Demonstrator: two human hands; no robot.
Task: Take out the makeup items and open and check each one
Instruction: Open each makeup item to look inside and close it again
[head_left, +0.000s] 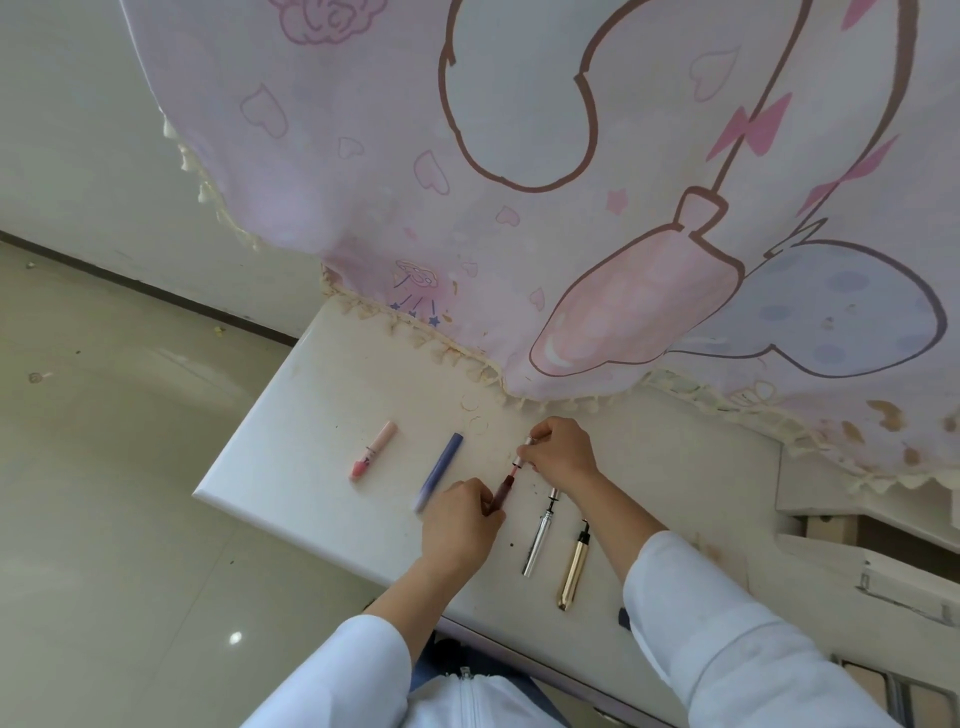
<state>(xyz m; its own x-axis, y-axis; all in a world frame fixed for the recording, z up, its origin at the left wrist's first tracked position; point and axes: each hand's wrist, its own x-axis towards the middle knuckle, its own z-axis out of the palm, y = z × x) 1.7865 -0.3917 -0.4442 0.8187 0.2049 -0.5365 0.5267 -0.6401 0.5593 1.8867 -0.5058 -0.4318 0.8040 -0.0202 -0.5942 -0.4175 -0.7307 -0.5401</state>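
On the white desk (322, 415) my left hand (460, 525) grips a dark red lip gloss tube (502, 493). My right hand (558, 449) pinches its silver cap (524, 451), pulled away so the pink applicator wand (512, 472) shows between cap and tube. A pink lip tube (373, 450) lies to the left, and a purple-blue pen-shaped item (440, 470) beside it. To the right of my hands lie a silver tube (540, 535) and a gold tube (573, 569), both with black tips.
A pink cartoon-print curtain (571, 182) with a cream tassel fringe hangs over the back of the desk. The desk's left edge drops to a tiled floor (104, 467). White drawers or shelf parts (883, 561) stand at the right.
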